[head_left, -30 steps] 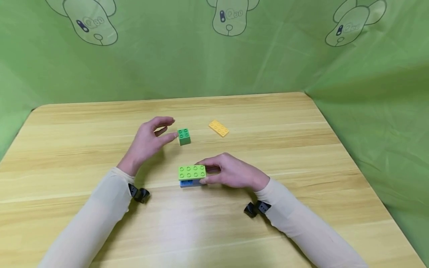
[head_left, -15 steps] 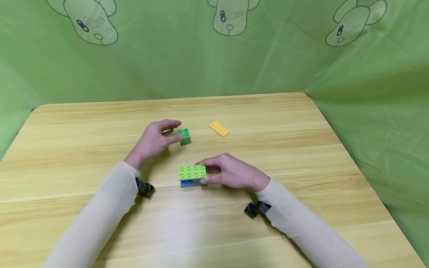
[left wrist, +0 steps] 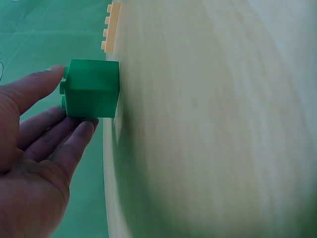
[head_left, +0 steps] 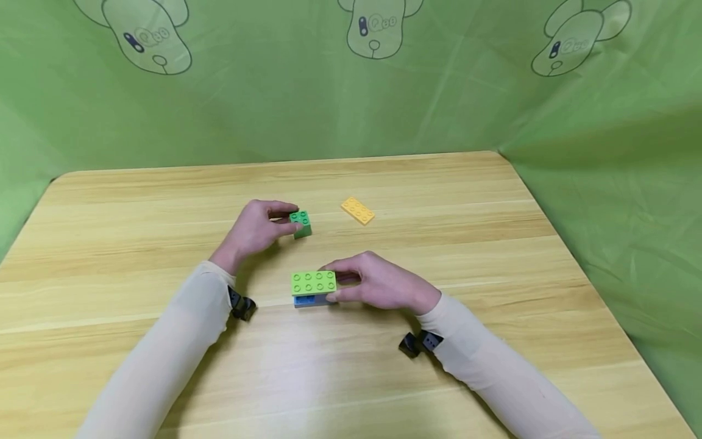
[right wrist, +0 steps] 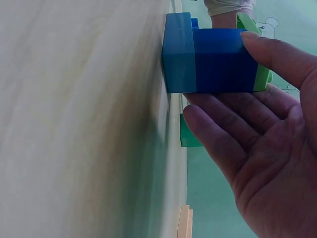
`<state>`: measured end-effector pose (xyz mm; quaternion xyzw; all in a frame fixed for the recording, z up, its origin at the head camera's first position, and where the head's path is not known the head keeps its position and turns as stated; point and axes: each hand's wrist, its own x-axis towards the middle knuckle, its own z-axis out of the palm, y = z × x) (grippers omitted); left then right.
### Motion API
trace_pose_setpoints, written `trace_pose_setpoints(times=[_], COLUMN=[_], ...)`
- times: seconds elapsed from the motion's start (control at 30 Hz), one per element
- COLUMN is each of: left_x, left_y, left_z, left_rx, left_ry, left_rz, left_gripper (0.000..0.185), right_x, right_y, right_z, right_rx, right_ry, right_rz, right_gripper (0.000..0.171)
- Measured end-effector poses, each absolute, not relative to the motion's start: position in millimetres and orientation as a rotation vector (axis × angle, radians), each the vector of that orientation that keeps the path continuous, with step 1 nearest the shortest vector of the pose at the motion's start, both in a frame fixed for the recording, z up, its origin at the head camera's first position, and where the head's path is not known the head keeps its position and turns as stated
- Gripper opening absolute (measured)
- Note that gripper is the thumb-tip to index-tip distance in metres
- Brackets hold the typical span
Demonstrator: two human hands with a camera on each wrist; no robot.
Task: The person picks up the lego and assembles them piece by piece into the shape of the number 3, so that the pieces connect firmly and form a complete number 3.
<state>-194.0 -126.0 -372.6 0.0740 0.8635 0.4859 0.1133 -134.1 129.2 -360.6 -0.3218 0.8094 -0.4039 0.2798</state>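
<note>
My left hand (head_left: 258, 227) has its thumb in front of a green 2x2 toy brick (head_left: 302, 231) and its fingers behind, pinching it at the table. In the left wrist view the green brick (left wrist: 92, 89) stands between thumb and fingertips. My right hand (head_left: 384, 282) holds a small brick stack from its right end, thumb in front and fingers behind. A lime green plate (head_left: 313, 281) tops that stack. In the right wrist view a dark blue brick (right wrist: 223, 60) sits under the plate, on a lighter blue brick (right wrist: 179, 54); the thumb overlaps the dark brick.
A yellow-orange studded plate (head_left: 358, 210) lies flat behind and right of the green brick. The wooden table (head_left: 439, 207) ends at a green cloth backdrop (head_left: 263, 103) at the back and right side.
My left hand has moved right to the green brick, and its thumb and fingers have closed around it. The right hand and the stack have stayed in place.
</note>
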Motion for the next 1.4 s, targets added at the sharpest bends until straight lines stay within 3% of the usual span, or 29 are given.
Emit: trace_pose_setpoints(times=[1.4], left_x=[-196.7], left_y=[-126.6], left_z=[-374.0], left_rx=[0.266], left_ry=[2.588], left_rz=[1.29], left_gripper=[0.042], right_x=[-136.4], right_y=[127.4], right_z=[-362.0], right_rx=[-0.851], right_ry=[2.202], right_rz=[-1.049], right_gripper=[0.04])
